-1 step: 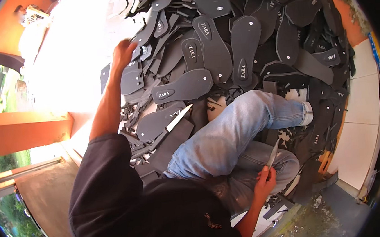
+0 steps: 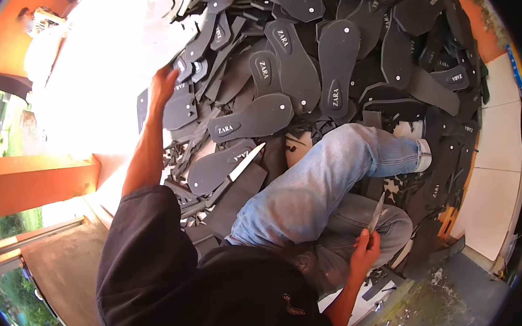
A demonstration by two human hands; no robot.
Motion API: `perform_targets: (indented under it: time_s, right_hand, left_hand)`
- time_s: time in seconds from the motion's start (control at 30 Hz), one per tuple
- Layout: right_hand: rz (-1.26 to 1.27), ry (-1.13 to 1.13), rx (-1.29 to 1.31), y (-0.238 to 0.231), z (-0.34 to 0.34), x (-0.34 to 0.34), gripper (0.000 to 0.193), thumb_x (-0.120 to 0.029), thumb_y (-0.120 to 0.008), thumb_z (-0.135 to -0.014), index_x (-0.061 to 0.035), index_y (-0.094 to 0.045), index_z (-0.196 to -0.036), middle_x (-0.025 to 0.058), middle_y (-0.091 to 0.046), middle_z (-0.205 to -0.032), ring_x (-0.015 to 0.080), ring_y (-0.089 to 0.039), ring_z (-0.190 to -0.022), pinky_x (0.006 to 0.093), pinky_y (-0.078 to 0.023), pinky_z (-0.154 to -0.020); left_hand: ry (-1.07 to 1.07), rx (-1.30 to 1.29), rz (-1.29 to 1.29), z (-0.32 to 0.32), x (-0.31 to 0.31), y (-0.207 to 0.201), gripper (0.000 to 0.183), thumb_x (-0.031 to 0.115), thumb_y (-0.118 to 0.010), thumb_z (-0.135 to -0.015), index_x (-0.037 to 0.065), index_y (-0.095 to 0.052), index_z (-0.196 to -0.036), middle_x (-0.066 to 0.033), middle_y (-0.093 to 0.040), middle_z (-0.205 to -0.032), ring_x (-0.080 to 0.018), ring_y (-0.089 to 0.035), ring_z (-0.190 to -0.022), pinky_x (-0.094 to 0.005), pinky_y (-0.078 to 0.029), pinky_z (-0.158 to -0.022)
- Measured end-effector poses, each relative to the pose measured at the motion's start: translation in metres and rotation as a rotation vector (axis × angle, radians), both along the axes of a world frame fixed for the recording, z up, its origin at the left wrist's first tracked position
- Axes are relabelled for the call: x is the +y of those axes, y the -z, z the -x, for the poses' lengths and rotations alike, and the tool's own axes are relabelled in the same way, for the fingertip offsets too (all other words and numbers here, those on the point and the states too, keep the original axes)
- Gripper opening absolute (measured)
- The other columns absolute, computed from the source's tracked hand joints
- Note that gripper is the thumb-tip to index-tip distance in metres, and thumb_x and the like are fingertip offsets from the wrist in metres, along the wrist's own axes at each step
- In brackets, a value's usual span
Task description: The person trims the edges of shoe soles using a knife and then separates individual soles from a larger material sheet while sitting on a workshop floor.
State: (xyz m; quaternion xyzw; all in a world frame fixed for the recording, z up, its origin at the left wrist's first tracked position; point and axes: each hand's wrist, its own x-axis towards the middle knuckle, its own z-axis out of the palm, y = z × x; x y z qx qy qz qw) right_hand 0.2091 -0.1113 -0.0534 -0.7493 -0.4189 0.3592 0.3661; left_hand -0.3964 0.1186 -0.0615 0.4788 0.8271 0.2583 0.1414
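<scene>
- We see an orange beam (image 2: 30,184) at the left.
- Below it we notice a brown panel (image 2: 68,267), green foliage (image 2: 29,320) past its outer edge.
- At the right we have pale tiles (image 2: 491,202), a narrow blue-and-yellow object (image 2: 516,69) near their top.
- Lower right, we find a stained grey slab (image 2: 438,309).

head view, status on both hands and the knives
Right hand closed around one knife. Left hand at left edge of dark sole pile, hold unclear. Second knife lying loose among the soles.
</scene>
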Motion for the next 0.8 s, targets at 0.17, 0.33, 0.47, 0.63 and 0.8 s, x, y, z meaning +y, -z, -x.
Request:
perform_targets:
  time_s: [0.17, 0.33, 0.47, 0.63, 0.8]
  right_hand:
    - [0.042, -0.116, -0.176, -0.016, -0.001, 0.009, 0.026, -0.021, -0.064, -0.087, 0.0006, -0.054, -0.097, 0.0018, -0.052, -0.068, 0.0098, -0.042, -0.058, 0.0273, -0.037, -0.053]
    - [0.117, -0.104, -0.286, -0.023, 0.014, 0.019, 0.028, -0.019, -0.065, -0.084, 0.0012, -0.053, -0.099, 0.0059, -0.053, -0.07, 0.0148, -0.046, -0.06, 0.0309, -0.04, -0.056]
    - [0.102, -0.144, -0.397, -0.018, 0.018, 0.018, 0.03, -0.018, -0.066, -0.083, 0.0021, -0.053, -0.101, 0.0096, -0.054, -0.07, 0.0201, -0.047, -0.059, 0.0337, -0.04, -0.057]
    - [0.102, -0.151, -0.408, -0.028, 0.021, 0.019, 0.032, -0.02, -0.065, -0.083, 0.0031, -0.053, -0.102, 0.0107, -0.053, -0.068, 0.0218, -0.046, -0.058, 0.0346, -0.04, -0.057]
    - [0.072, -0.146, -0.298, -0.029, 0.02, 0.018, 0.031, -0.02, -0.061, -0.088, 0.0036, -0.051, -0.105, 0.009, -0.052, -0.068, 0.0185, -0.046, -0.059, 0.0333, -0.039, -0.057]
  left_hand:
    - [-0.515, 0.122, 0.24, 0.154, -0.132, 0.133, 0.09, 0.064, -0.054, -0.079, -0.012, -0.042, -0.127, -0.0326, -0.046, -0.127, -0.0406, -0.044, -0.121, -0.0418, -0.036, -0.101]
    - [-0.49, -0.019, 0.39, 0.18, -0.143, 0.16, 0.12, 0.078, -0.056, -0.066, -0.015, -0.023, -0.135, -0.0341, -0.042, -0.13, -0.0403, -0.039, -0.126, -0.04, -0.033, -0.104]
    - [-0.531, -0.047, 0.274, 0.183, -0.137, 0.167, 0.1, 0.07, -0.069, -0.062, -0.014, -0.053, -0.115, -0.0276, -0.057, -0.113, -0.0337, -0.056, -0.106, -0.0415, -0.042, -0.094]
    - [-0.369, -0.933, -0.08, 0.133, -0.128, 0.054, 0.045, 0.029, -0.067, -0.085, -0.004, -0.059, -0.114, -0.0109, -0.063, -0.106, -0.0168, -0.061, -0.089, -0.0267, -0.05, -0.072]
    - [-0.34, -1.143, -0.291, 0.152, -0.104, -0.071, 0.03, 0.021, -0.056, -0.091, -0.003, -0.055, -0.11, -0.0116, -0.064, -0.096, -0.0181, -0.063, -0.08, -0.0272, -0.054, -0.071]
